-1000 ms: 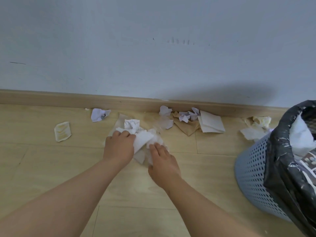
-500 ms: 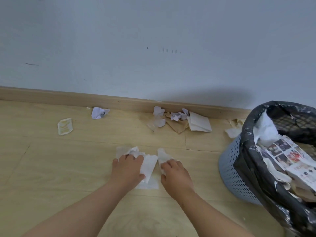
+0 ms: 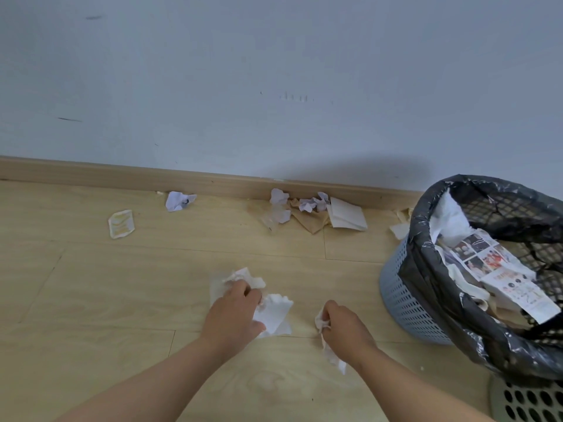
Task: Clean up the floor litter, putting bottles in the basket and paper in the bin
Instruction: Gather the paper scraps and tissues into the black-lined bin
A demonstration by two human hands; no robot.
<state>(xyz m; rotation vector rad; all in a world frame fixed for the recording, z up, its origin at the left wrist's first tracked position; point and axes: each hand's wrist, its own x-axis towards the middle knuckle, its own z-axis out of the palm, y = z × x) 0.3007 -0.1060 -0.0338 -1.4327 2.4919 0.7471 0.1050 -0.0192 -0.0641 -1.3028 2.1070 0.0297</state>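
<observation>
Left hand: your fingers are curled down over a wad of white tissue lying on the floor. You are gripping it. Tissue sticks out at 12 and 3 o'clock of the knuckles, and its lower edge lies on the boards.

Right hand: closed tight on a smaller scrap, pinched at the fingertips. A tail of it hangs down at 6 o'clock beside your wrist. You cannot tell whether the tail touches the floor.

The hands are apart, with bare boards between them.

Bin: at 3 o'clock of your right hand, near but not touching. It has a grey perforated wall and a black liner folded over the rim. Inside are white tissue and printed leaflets, piled high.

Basket: only a corner with round holes shows, at 5 o'clock, just below the bin. Its contents are out of view.

Paper left along the skirting:
- 12 o'clock of your hands: a heap of crumpled white balls and brown paper, with a folded sheet touching its right side.
- 11 o'clock: one crumpled ball.
- 10 o'clock: a flat wrapper, well clear of the ball.
- 2 o'clock: pale scraps, partly hidden behind the bin.
</observation>
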